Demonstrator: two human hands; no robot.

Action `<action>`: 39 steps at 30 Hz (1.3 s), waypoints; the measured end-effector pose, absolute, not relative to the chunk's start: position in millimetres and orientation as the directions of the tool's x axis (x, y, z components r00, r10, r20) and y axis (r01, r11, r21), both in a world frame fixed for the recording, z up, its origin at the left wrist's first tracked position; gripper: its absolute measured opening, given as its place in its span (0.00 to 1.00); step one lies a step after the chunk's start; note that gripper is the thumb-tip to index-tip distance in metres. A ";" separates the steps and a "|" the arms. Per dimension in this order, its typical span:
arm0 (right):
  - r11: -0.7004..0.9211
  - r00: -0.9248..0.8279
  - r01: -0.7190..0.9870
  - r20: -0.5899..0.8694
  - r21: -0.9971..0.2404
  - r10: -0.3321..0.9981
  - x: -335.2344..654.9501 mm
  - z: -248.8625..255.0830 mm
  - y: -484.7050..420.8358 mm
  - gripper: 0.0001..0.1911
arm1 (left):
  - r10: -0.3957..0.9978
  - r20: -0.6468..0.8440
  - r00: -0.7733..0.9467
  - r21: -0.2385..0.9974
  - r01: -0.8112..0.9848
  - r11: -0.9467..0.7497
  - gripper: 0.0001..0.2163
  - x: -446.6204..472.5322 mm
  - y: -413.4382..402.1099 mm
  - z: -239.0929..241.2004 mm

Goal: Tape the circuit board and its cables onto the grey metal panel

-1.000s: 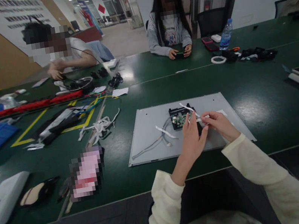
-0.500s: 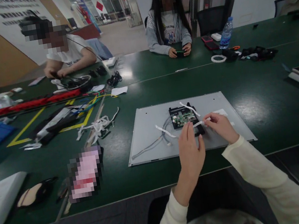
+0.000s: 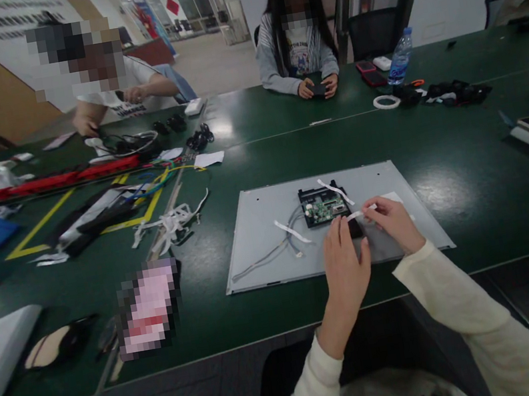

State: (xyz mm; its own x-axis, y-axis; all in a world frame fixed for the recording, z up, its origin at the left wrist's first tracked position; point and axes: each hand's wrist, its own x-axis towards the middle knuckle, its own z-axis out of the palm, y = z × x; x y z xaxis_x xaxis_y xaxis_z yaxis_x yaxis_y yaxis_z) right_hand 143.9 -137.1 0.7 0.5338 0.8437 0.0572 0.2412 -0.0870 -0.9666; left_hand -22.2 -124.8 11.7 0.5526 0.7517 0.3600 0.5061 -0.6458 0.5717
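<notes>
A flat grey panel [image 3: 257,213] lies before me, carrying a black plastic frame [image 3: 313,192] with a green circuit board [image 3: 320,210] in it. Between finger and thumb, my right hand [image 3: 394,222] pinches a short white tape strip [image 3: 355,214] at the frame's lower right. My left hand [image 3: 344,266] is open, its fingers stretched out and laid on the frame's lower edge near the strip's left end; they hide part of the frame. One white tape piece [image 3: 336,191] crosses the frame's top right corner. Another tape piece [image 3: 293,232] lies across the grey cables [image 3: 265,263].
Left of the panel are tangled white strips [image 3: 173,227], a pink blurred-out item [image 3: 153,304] and a white box [image 3: 4,353]. Across the table sit two people. A water bottle [image 3: 401,59] and a tape roll [image 3: 386,102] stand at the far right.
My left hand has shifted right along the frame's lower edge, nearer my right hand. The right hand still pinches the strip, almost in place. The person at far left has raised a hand.
</notes>
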 end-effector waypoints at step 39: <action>-0.334 0.490 0.850 0.374 -0.408 0.788 139.7 -3.4 -151.1 0.11 | 0.723 0.298 0.624 0.245 0.682 -0.689 0.23 -19.5 -130.9 13.7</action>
